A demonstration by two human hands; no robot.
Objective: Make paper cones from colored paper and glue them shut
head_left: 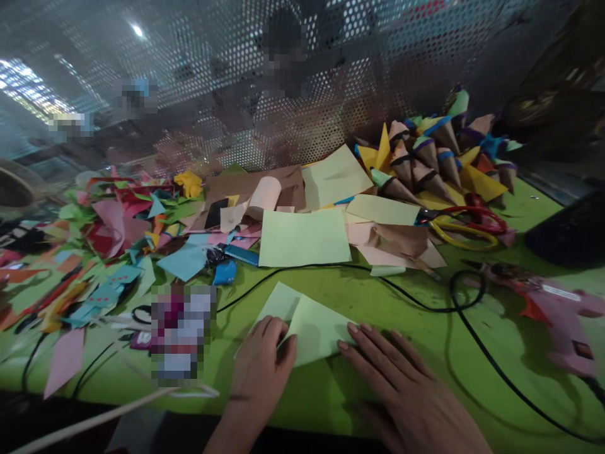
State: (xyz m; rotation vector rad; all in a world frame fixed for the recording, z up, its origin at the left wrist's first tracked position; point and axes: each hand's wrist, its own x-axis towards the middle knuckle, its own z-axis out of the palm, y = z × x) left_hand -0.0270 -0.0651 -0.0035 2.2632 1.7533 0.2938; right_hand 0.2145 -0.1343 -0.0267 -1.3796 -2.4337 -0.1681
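Observation:
A pale green sheet of paper (316,331) lies folded on the table, with a raised crease near its middle. My left hand (265,359) grips its left part, fingers curled and thumb pointing toward the crease; the fingertips are partly hidden. On the sheet's right corner rest the fingertips of my right hand (397,372), which is open with its fingers stretched out. Just beyond the folded sheet lies a flat pale green sheet (305,238).
Paper cones (430,157) are heaped at the back right. Closer in are red-and-yellow-handled scissors (466,230) and a pink glue gun (553,315). A black cord (401,293) crosses the green table (302,410). Paper scraps (118,227) pile up on the left.

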